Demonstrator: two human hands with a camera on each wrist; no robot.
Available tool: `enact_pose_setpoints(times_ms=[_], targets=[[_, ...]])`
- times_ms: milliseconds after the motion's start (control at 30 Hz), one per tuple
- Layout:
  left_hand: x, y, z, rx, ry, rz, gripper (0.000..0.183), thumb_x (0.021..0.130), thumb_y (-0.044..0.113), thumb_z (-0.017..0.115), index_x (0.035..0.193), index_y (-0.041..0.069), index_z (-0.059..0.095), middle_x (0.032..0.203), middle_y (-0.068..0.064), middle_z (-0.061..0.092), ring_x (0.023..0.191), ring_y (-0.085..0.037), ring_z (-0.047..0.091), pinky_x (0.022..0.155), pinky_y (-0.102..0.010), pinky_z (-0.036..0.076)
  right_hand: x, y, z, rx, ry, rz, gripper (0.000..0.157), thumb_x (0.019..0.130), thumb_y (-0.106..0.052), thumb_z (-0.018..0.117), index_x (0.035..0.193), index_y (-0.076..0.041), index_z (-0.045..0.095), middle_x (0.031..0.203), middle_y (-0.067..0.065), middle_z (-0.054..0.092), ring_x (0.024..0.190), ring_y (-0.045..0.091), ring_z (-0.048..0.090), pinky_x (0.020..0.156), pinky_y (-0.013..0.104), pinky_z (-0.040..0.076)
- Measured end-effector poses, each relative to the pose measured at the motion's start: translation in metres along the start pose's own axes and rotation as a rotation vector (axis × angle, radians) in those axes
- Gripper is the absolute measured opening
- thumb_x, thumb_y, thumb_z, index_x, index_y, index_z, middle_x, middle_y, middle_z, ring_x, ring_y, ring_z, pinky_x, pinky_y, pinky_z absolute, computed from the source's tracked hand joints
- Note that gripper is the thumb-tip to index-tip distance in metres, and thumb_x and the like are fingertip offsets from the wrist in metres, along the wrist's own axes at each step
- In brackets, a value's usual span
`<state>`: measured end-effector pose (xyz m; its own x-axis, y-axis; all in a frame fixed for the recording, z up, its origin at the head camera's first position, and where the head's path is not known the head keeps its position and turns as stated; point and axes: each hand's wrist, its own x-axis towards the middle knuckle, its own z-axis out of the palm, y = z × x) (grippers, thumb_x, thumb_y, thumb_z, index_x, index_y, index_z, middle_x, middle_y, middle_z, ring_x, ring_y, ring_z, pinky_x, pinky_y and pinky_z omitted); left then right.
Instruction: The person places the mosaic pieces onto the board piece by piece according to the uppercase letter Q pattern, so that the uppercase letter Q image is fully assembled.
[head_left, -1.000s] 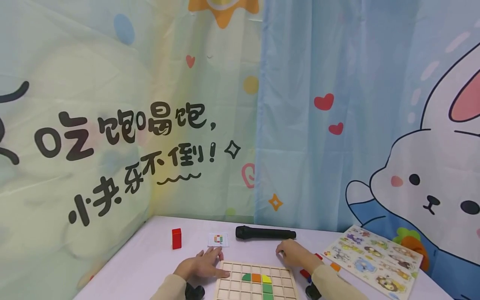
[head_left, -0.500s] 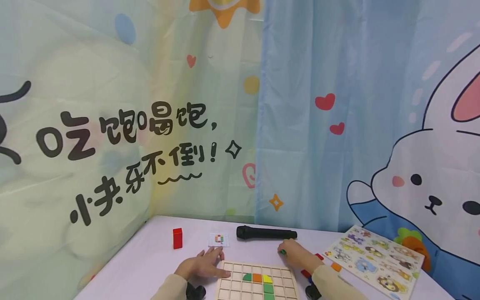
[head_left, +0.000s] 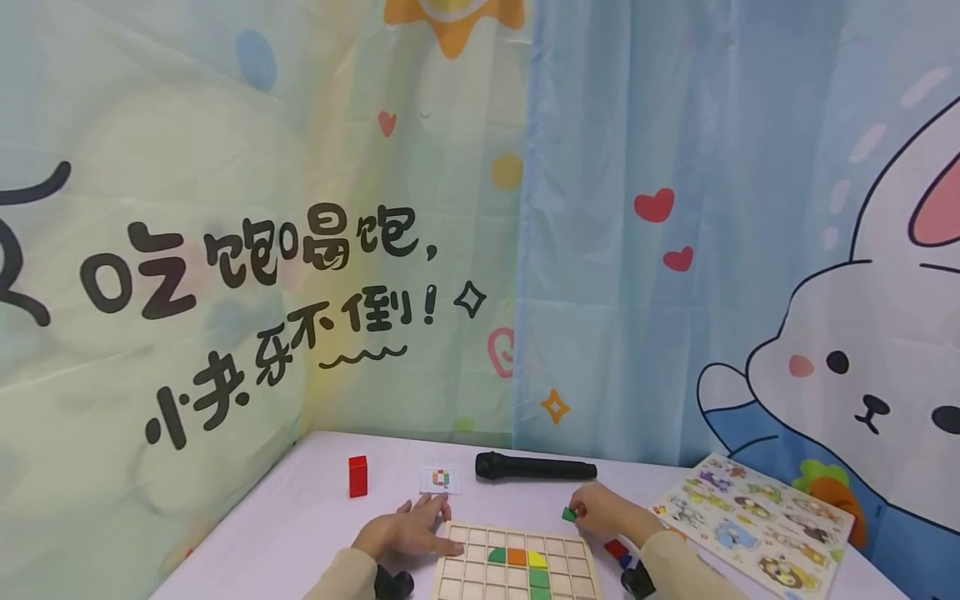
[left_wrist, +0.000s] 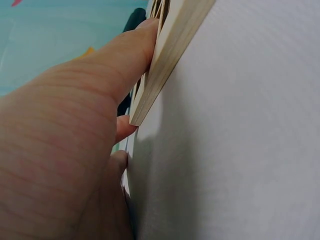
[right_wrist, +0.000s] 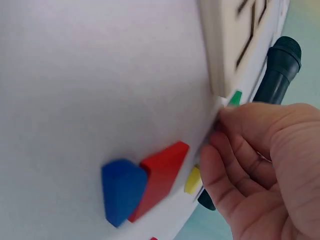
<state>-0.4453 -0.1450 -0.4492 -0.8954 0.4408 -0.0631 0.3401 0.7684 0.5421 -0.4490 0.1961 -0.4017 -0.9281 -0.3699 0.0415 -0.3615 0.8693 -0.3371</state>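
Note:
My left hand (head_left: 405, 532) lies at the far left corner of a wooden grid board (head_left: 472, 572), fingers spread and reaching toward a small pattern card (head_left: 440, 479). In the left wrist view the thumb (left_wrist: 122, 57) rests along the board's edge. On the board, a green rounded piece, an orange square (head_left: 517, 557) and a yellow piece (head_left: 537, 559) form a row, with green squares (head_left: 538, 577) below the yellow. Beyond the board's far right corner, my right hand (head_left: 598, 510) pinches a green block (head_left: 569, 514) at its fingertips. Most of that block shows at the head view's fingertips.
Red (right_wrist: 162, 177) and blue (right_wrist: 122, 190) blocks lie right of the board, a yellow block (right_wrist: 192, 180) near the right fingers. A black microphone (head_left: 536, 467) lies behind. A red block (head_left: 357, 477) stands at the left; an animal picture board (head_left: 757, 525) lies far right.
The green block, hidden in my right hand at first, has come into sight at its fingertips. That hand has shifted slightly right, its forearm now covering the loose orange block. The left hand has stayed put.

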Motion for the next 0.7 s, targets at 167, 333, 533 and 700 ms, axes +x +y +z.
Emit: enact_pose_setpoints(times_ms=[167, 333, 533, 700], targets=[[-0.002, 0.004, -0.001, 0.002, 0.000, -0.004, 0.049, 0.079, 0.060, 0.071, 0.100, 0.022, 0.047, 0.127, -0.011, 0.051, 0.135, -0.038, 0.036, 0.115, -0.064, 0.015, -0.001, -0.001, -0.005, 0.016, -0.045, 0.012, 0.028, 0.082, -0.005, 0.076, 0.109, -0.002, 0.066, 0.081, 0.004, 0.061, 0.074, 0.018, 0.053, 0.074, 0.039, 0.053], [-0.009, 0.013, -0.006, 0.018, 0.001, 0.006, 0.051, 0.080, 0.060, 0.070, 0.101, 0.020, 0.046, 0.128, -0.012, 0.050, 0.136, -0.039, 0.035, 0.115, -0.064, 0.015, 0.000, 0.000, -0.007, 0.025, -0.076, 0.018, 0.025, 0.084, -0.006, 0.074, 0.108, -0.005, 0.067, 0.084, 0.004, 0.062, 0.075, 0.018, 0.054, 0.073, 0.036, 0.053], [-0.009, 0.011, -0.004, 0.027, 0.013, 0.015, 0.050, 0.080, 0.060, 0.070, 0.101, 0.021, 0.046, 0.122, -0.009, 0.050, 0.132, -0.037, 0.038, 0.115, -0.063, 0.016, -0.001, 0.003, -0.004, 0.050, -0.023, 0.027, 0.016, 0.082, -0.008, 0.077, 0.096, -0.004, 0.069, 0.077, 0.001, 0.059, 0.071, 0.015, 0.051, 0.066, 0.028, 0.048], [-0.004, 0.003, -0.002, 0.016, 0.016, 0.013, 0.053, 0.078, 0.063, 0.070, 0.102, 0.021, 0.046, 0.123, -0.009, 0.051, 0.133, -0.037, 0.037, 0.115, -0.064, 0.015, -0.005, 0.002, -0.007, 0.080, -0.055, 0.067, 0.021, 0.081, -0.009, 0.078, 0.099, -0.002, 0.070, 0.079, 0.002, 0.061, 0.070, 0.015, 0.055, 0.068, 0.029, 0.053]])
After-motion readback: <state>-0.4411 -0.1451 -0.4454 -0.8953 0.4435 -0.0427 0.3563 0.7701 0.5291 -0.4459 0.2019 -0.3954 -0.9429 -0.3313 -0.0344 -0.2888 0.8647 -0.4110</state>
